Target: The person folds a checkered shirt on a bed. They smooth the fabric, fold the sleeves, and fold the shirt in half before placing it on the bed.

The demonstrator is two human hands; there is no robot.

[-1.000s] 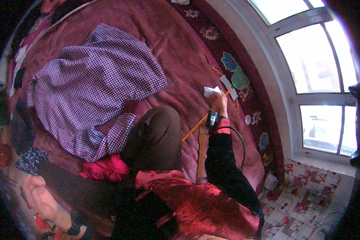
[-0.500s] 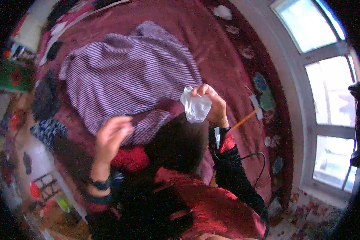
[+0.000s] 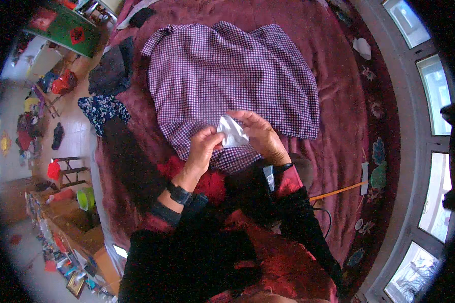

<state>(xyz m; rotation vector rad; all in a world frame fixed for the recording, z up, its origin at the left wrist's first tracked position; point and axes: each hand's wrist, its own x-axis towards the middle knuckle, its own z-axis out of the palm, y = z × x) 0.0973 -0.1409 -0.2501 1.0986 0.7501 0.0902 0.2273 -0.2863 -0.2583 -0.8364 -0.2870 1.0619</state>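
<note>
A small crumpled white tissue is held up between my two hands, over the near edge of a checked purple-and-white cloth. My left hand pinches its left side between thumb and fingers. On its right, my right hand is closed on the upper edge, with the fingers curled over it. The checked cloth lies rumpled across a dark red bed cover. Both wrists carry dark bands.
Dark clothing and a floral cloth lie along the bed's left edge. An orange stick rests on the right side, near a white crumpled piece. Windows line the right wall. Boxes stand at lower left.
My left hand has come across to the right and taken hold of the tissue, which only my right hand held before. The view has turned, showing more of the room on the left.
</note>
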